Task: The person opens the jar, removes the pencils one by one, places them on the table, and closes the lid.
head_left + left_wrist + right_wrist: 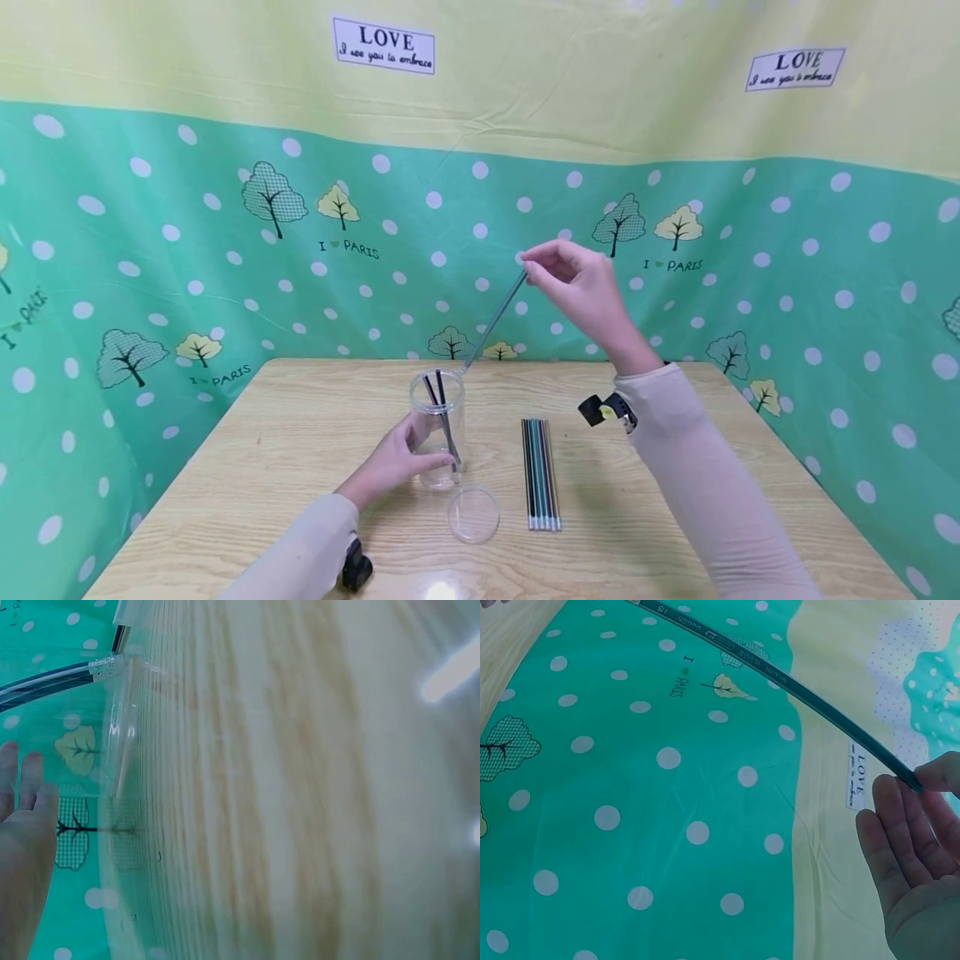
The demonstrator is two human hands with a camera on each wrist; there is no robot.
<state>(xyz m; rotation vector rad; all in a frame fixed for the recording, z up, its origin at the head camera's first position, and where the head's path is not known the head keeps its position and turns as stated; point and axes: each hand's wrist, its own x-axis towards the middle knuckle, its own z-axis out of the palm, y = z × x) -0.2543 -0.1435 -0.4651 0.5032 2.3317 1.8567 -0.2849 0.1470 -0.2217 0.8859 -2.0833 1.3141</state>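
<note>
A clear cylindrical jar (459, 429) stands upright with its mouth open, a few dark pencils (442, 408) leaning inside. My left hand (393, 461) grips the jar low down, thumb in front and fingers behind. Higher up, my right hand (579, 287) pinches a dark green pencil (497, 318) by its top end between thumb and fingertips. This pencil slants down to the left, its lower end close to the jar's rim; whether they touch I cannot tell. Printed lettering shows along the pencil (795, 688) in the right wrist view.
Right of the jar, several pencils (540, 475) lie side by side on the wooden table (315, 433), pale ends towards me. A clear round lid (474, 514) lies in front of the jar. Behind the table hangs a green and yellow patterned curtain (480, 200).
</note>
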